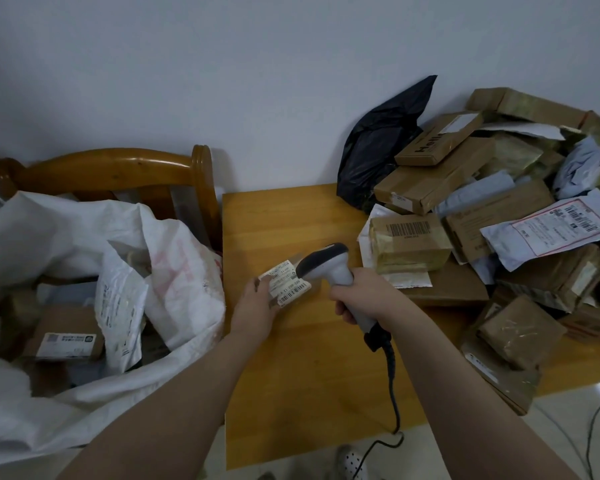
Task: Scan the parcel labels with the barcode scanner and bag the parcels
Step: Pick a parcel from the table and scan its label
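Observation:
My left hand (pixel 255 308) grips a small parcel (pixel 286 284) with a white barcode label facing up, just above the wooden table (pixel 291 375). My right hand (pixel 361 299) holds the grey barcode scanner (pixel 326 266) by its handle. The scanner's dark head points down at the label, almost touching it. Its black cable (pixel 392 386) runs down off the table's front edge. A big white woven sack (pixel 174 271) lies open at the left, with several parcels inside.
A heap of cardboard and plastic-wrapped parcels (pixel 499 230) covers the table's right side. A black plastic bag (pixel 378 147) leans on the wall behind it. The sack rests on a wooden chair (pixel 118 168). A shoe (pixel 350 460) shows on the floor below.

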